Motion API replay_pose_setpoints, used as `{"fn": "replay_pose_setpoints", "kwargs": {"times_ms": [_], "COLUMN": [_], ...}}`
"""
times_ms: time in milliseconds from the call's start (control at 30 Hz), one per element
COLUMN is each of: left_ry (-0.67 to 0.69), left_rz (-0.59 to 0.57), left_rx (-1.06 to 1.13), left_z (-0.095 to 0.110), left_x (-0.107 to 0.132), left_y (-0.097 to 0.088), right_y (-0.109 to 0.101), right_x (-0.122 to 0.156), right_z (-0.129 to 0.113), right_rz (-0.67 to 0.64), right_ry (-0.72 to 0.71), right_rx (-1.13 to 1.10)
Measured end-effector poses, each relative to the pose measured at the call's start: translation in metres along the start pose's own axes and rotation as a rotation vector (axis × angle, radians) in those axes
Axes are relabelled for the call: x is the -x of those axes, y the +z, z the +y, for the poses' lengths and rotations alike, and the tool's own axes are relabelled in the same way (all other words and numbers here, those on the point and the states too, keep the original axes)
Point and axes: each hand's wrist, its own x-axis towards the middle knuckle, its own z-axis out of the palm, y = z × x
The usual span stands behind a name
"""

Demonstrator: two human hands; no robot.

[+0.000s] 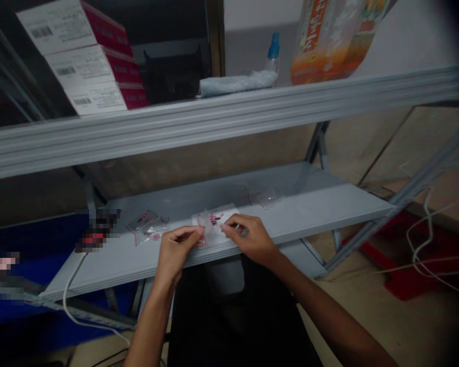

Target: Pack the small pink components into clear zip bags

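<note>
The left hand [178, 253] and right hand [251, 238] pinch a thin plastic bag [214, 223] at its edges, the best place, because it seems light and slippery.

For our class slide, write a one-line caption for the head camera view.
Left hand and right hand hold a small clear plastic bag on a grey metal shelf beside another bag.

Upper grey metal shelf [214, 130], 12 o'clock: 3 stacked white-and-crimson cartons [92, 61] at 11 o'clock, pale grey folded cloth [237, 84] with blue-capped plastic bottle [273, 53] behind it, orange printed bag [329, 43] at 1 o'clock; white cable [421, 244] over red metal frame [398, 260] at 4 o'clock; blue panel [34, 255] at 9 o'clock.
</note>
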Motion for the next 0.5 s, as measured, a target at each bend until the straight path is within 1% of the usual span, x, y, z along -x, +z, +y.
{"fn": "replay_pose_setpoints", "kwargs": {"times_ms": [33,100,200,300,367,467,500], "left_ry": [-0.004,-0.02,-0.036,-0.004,0.057,0.177,0.209], "left_rz": [-0.028,-0.098,-0.213,-0.321,-0.335,-0.285,-0.258], "left_rx": [0.005,0.027,0.011,-0.112,-0.244,-0.464,-0.533], "left_z": [0.0,0.001,0.005,0.009,0.011,0.012,0.012], "left_x": [0.004,0.01,0.016,0.018,0.019,0.022,0.023], "left_y": [0.006,0.016,0.024,0.023,0.02,0.017,0.016], "right_y": [0.004,0.007,0.0,-0.009,-0.012,-0.011,-0.01], "right_x": [0.003,0.007,0.01,0.011,0.011,0.01,0.009], "right_z": [-0.009,-0.02,-0.02,-0.015,-0.014,-0.013,-0.012], "right_rz": [-0.033,-0.071,-0.153,-0.266,-0.296,-0.321,-0.319], "right_ry": [0.01,0.03,0.033,0.008,-0.049,-0.161,-0.178], "right_rx": [-0.064,-0.126,-0.128,-0.065,0.0,0.056,0.068]}}
